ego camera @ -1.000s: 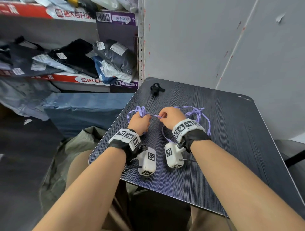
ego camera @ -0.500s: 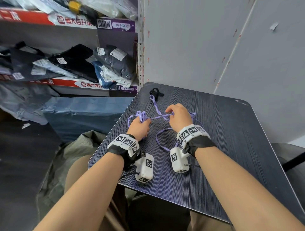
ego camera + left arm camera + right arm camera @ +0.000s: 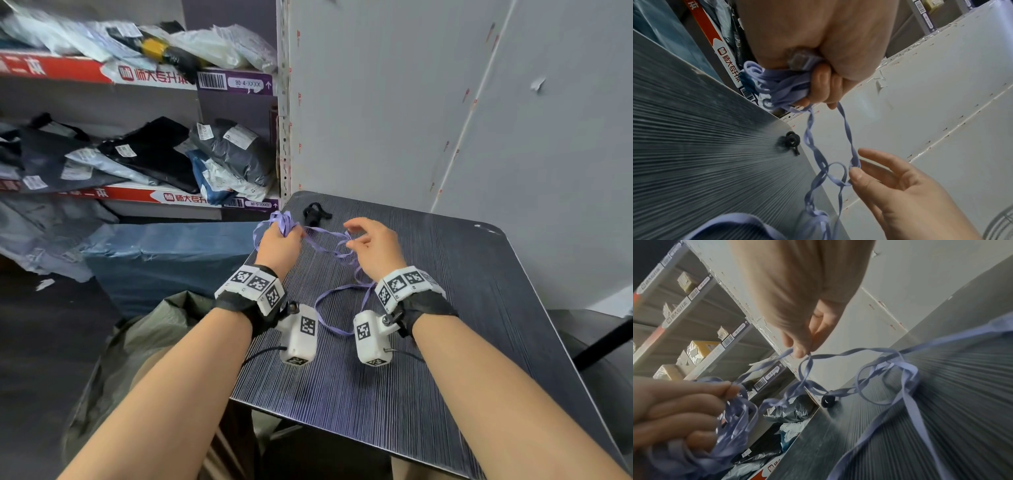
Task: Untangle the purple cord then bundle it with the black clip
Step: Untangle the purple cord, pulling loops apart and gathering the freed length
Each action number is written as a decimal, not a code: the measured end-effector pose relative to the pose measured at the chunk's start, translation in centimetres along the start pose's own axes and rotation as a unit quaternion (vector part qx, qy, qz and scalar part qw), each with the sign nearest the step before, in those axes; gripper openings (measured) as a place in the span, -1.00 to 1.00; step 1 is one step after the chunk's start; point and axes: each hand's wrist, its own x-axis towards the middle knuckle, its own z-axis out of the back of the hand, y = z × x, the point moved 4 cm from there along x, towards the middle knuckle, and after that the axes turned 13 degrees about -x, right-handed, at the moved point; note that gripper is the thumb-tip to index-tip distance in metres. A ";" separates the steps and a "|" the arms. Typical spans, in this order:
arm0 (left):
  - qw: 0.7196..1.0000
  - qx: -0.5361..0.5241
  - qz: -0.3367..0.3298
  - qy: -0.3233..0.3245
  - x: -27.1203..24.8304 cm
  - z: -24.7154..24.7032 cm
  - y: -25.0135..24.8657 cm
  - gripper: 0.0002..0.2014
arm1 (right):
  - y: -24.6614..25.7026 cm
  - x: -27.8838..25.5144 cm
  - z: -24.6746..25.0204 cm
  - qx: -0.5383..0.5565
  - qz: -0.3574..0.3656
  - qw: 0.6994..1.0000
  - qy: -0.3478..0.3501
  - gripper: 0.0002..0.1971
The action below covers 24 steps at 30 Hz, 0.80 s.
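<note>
The purple cord (image 3: pixel 337 301) is a flat ribbon-like strand, part bundled, part trailing in loose loops on the dark table (image 3: pixel 462 359). My left hand (image 3: pixel 279 241) grips a bunch of its loops in a fist, lifted at the table's far left edge; the left wrist view shows the fist (image 3: pixel 824 84) closed round the bundle (image 3: pixel 777 92). My right hand (image 3: pixel 354 238) pinches one twisted strand between thumb and finger, the other fingers spread (image 3: pixel 803 347). The black clip (image 3: pixel 315 214) lies on the table's far left corner, just beyond both hands, untouched (image 3: pixel 792 141).
Shelves (image 3: pixel 144 78) stacked with bagged parcels stand to the left, past the table edge. A grey wall panel (image 3: pixel 394 120) rises right behind the table. Loose cord loops (image 3: pixel 906 386) lie on the table between my wrists.
Both hands have moved away from me toward the clip. The left lifted its bundle. The right hand's fingers spread out, still pinching a strand, and more cord trails behind on the table.
</note>
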 end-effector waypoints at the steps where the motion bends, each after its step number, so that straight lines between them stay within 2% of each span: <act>1: 1.000 -0.003 -0.001 -0.002 0.1 -0.2 -0.4 -0.80 | 0.1 0.1 0.3 -0.004 0.004 1.000 -0.002 -0.71; 8: 0.998 -0.039 0.002 -0.040 0.7 -0.3 -1.8 -0.79 | -0.2 0.5 2.1 -0.100 0.017 0.995 0.011 -0.70; 11: 0.998 -0.046 -0.007 -0.038 0.6 -0.6 -2.7 -0.77 | -0.5 0.3 3.1 -0.228 0.026 0.973 0.031 -0.64; 14: 0.998 -0.044 -0.011 -0.041 0.3 -1.3 -3.2 -0.74 | 0.1 0.2 4.5 -0.304 0.016 0.953 0.005 -0.67; 17: 0.998 -0.036 -0.021 -0.037 -0.1 -1.8 -3.8 -0.81 | 1.2 0.9 5.0 -0.372 0.033 0.926 0.050 -0.64; 20: 0.997 -0.051 -0.031 -0.046 -0.2 -1.6 -4.7 -0.87 | 2.1 1.3 5.7 -0.362 0.046 0.930 0.046 -0.63; 24: 0.996 -0.047 -0.040 -0.057 -0.1 -0.8 -5.6 -0.84 | 2.2 0.9 6.1 -0.209 0.023 0.977 -0.017 -0.66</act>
